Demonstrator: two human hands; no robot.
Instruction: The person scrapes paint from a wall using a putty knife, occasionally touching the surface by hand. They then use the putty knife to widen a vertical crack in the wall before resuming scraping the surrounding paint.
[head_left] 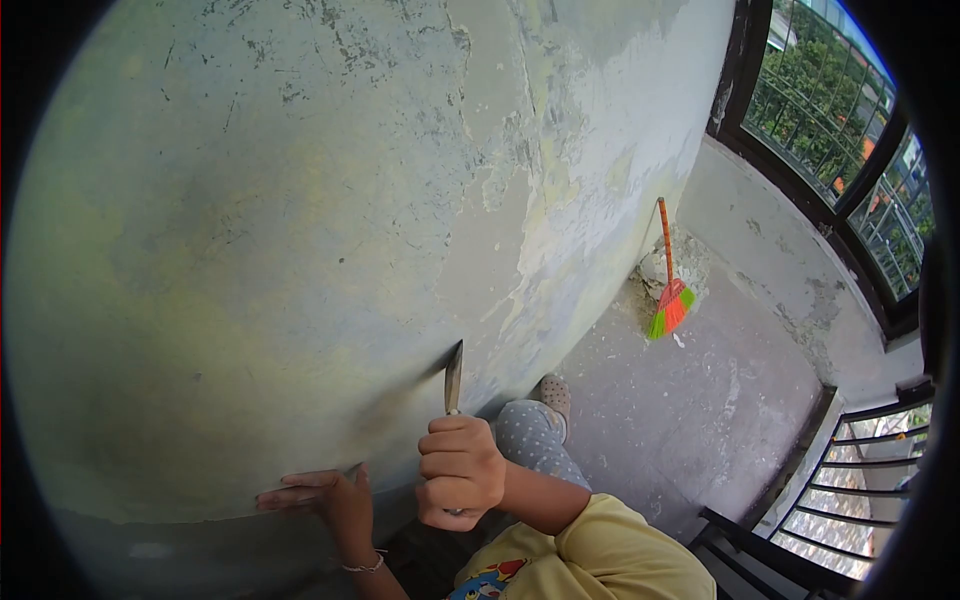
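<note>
My right hand is closed in a fist around the handle of a metal scraper. The scraper's blade points up, its tip at the wall, near the lower end of a bare grey patch with ragged paint edges. Lower and to the left, my left hand lies against the wall with its fingers stretched out, holding nothing. A bracelet is on the left wrist.
An orange and green broom leans in the corner beside crumbled plaster. My shoe stands on the grey floor. Dark-framed windows are at the upper right, a dark metal railing at the lower right.
</note>
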